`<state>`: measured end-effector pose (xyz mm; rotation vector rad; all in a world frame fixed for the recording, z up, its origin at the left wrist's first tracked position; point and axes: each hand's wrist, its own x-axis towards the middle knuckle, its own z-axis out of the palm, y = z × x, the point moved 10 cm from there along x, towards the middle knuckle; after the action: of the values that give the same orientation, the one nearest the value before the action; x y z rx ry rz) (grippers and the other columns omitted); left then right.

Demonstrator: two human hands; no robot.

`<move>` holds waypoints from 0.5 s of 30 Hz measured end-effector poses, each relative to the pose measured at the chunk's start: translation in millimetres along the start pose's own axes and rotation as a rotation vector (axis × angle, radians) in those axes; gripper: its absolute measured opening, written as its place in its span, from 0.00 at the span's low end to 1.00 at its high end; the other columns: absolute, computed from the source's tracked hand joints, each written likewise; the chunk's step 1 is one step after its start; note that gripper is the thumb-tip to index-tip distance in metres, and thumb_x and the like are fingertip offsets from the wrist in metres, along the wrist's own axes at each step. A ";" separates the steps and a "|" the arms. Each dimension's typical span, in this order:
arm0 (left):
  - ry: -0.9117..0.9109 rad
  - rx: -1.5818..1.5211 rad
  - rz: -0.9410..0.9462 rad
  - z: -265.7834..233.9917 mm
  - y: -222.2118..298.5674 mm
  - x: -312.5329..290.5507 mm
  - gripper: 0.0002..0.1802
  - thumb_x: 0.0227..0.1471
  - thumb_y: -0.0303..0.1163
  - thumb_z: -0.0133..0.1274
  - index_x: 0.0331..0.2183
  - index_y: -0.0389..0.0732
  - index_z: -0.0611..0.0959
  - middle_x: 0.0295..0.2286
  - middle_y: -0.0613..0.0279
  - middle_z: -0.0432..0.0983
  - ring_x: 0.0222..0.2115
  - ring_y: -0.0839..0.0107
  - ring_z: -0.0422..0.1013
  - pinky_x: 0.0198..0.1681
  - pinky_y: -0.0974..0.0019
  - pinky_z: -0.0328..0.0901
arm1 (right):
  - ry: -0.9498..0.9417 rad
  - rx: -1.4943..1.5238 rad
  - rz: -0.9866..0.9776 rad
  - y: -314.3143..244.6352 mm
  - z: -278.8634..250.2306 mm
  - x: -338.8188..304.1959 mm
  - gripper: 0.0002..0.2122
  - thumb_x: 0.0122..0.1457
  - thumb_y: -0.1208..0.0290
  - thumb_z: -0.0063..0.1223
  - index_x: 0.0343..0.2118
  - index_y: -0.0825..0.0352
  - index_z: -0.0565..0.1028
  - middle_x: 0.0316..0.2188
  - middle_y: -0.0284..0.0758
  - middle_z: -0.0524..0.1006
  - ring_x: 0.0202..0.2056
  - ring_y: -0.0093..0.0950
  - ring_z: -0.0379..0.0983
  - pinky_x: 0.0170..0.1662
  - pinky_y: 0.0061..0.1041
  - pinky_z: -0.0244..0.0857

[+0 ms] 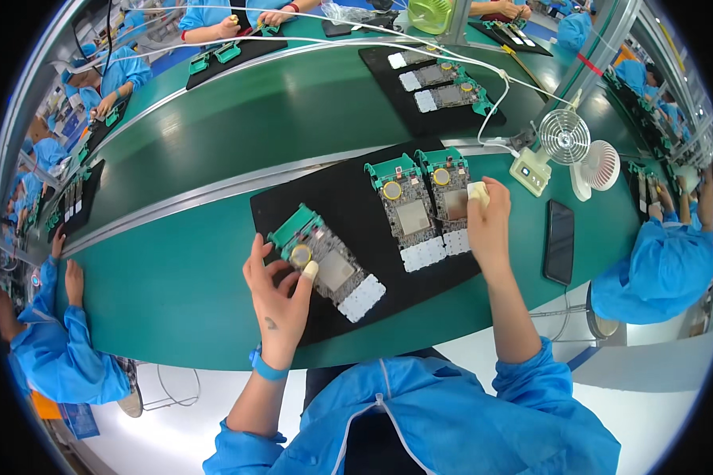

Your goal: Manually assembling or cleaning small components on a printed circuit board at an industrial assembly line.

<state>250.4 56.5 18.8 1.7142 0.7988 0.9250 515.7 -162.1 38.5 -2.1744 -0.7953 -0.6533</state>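
Green-framed circuit board [325, 261] under left hand [277, 289]; right hand [489, 229] pressing another board [451, 198].

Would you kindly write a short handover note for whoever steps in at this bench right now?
Left hand: fingertips on the round yellow disc of the tilted circuit board, near the left end of the black mat; no closed grip visible.
Right hand: rests on the rightmost board, a pale pad under its fingers.
Middle board lies untouched beside it.
Dark phone lies on the green bench, right.
Done or left: cannot tell.
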 end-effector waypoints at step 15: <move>-0.344 -0.585 -0.276 145.1 -19.7 48.1 0.37 0.45 0.14 0.53 0.57 0.34 0.61 0.49 0.51 0.64 0.43 0.67 0.70 0.43 0.69 0.68 | -0.210 0.854 0.556 10.0 11.2 1.6 0.08 0.61 0.72 0.39 0.41 0.67 0.67 0.31 0.30 0.73 0.31 0.15 0.68 0.35 0.17 0.63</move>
<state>398.0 37.8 -21.3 1.1669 0.4567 0.5746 526.1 -158.6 28.1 -1.5471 -0.4094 0.1918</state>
